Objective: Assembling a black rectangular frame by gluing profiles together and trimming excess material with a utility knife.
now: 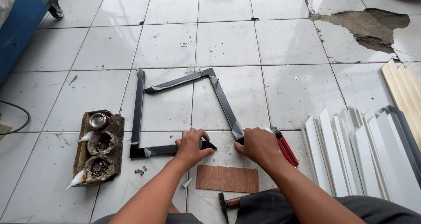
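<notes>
While the dark frame (139, 114) lies flat on the white tiled floor (289, 88), both hands are down at its near open corner. The left hand (191, 146) presses fingers-down on the bottom strip (160, 150), right by its pointed mitred end, so it's pinning it rather than wrapping around it. The right hand (258, 146) is curled over the lower end of the right-hand strip (224, 102), gripping it where the pale tape sits. Those two strip ends are close but not touching, there's a small gap between them. The other corners have bits of pale tape on them too.

Just beside the right hand there's a red utility knife (287, 148) on the tile. In front of the person sits a small brown wood board (227, 178), and a hammer (231, 202) near the knees. Off to the left is a grubby tray (83, 151) with little tins and glue tubes (77, 179). On the right, a fan of white moulding strips (351, 149)
</notes>
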